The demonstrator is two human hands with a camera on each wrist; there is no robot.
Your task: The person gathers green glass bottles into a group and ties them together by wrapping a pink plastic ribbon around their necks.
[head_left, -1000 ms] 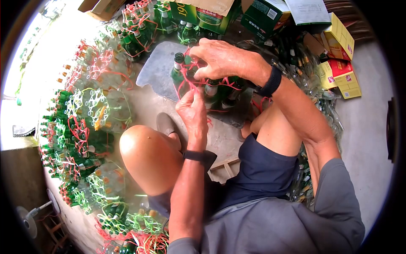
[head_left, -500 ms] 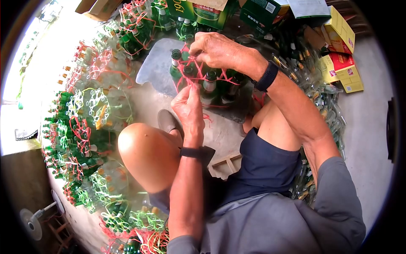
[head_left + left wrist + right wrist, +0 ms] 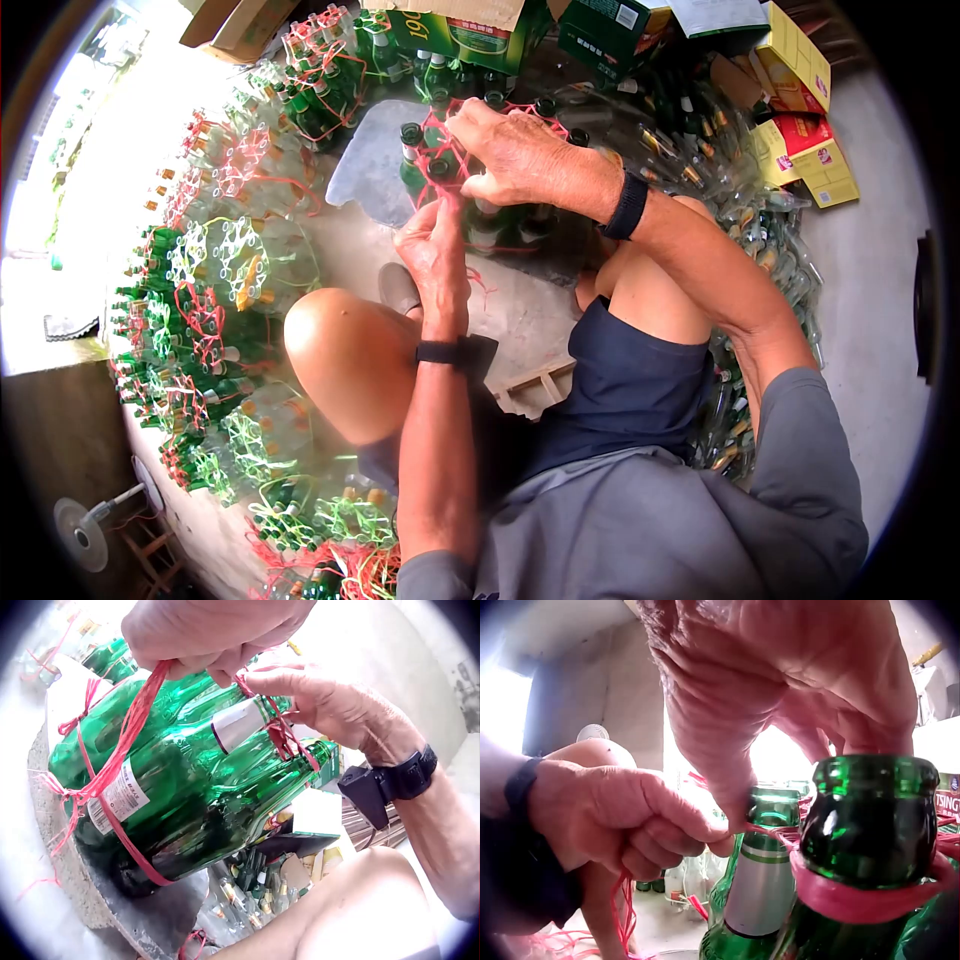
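Observation:
A bundle of green glass bottles stands upright in front of the person, with red plastic string wound round the bodies and necks. The left hand grips several strands at the bundle's near left side, loose ends hanging below its fist in the right wrist view. Over the bottle tops arches the right hand, its thumb on the string beside a labelled bottle neck, right at the left fingertips. Behind the bottle necks its other fingertips are hidden. One string loop circles the nearest bottle neck.
Under the bundle lies a grey slab. Tied bottle bundles line the left side; loose bottles pile up at the right. Cardboard boxes stand at the back. The person's knees flank the work.
The right hand has come slightly down and right, its fingers spreading over the bottle tops. The left hand has shifted a little left, still holding the string.

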